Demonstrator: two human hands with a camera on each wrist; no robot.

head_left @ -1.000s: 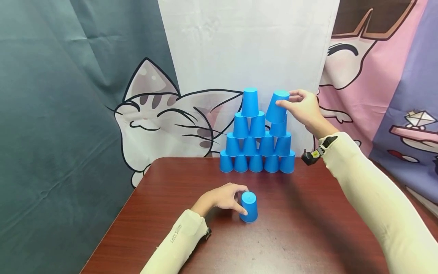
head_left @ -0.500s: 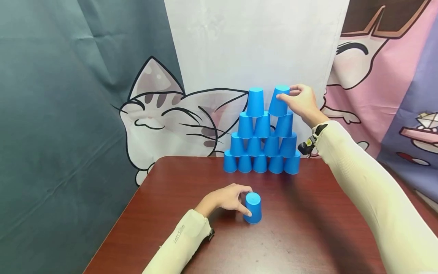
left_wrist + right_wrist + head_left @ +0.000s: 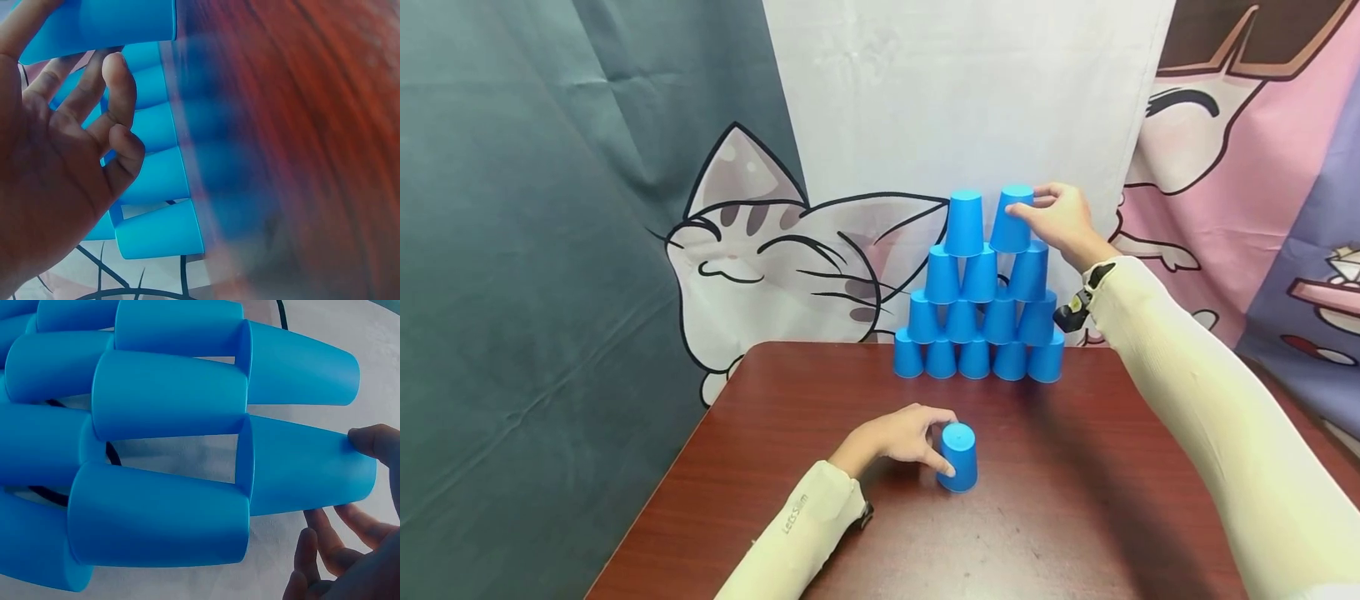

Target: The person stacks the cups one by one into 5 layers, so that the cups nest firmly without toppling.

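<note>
Upside-down blue cups form a stepped wall (image 3: 962, 321) at the back of the table, in rows that narrow upward. My right hand (image 3: 1063, 218) pinches a blue cup (image 3: 1009, 229) near its base, between thumb and fingers. In the right wrist view this cup (image 3: 312, 465) has its rim at the bases of two third-row cups, beside the other top-row cup (image 3: 966, 223). Nearer the front, my left hand (image 3: 902, 433) holds a single inverted blue cup (image 3: 961, 462) on the table, thumb on its near side. In the left wrist view that cup (image 3: 106, 28) is partly cut off.
The dark red-brown table (image 3: 820, 392) has its left edge running diagonally toward the front. Right behind the cup wall hangs a printed cloth backdrop (image 3: 872, 100) with cartoon figures. My right forearm (image 3: 1195, 400) reaches across the table's right side.
My right hand has lifted its cup slightly and brought it from a tilted position in front of the third row to nearly upright on top. The left hand stays at its cup; the head view shifts slightly.
</note>
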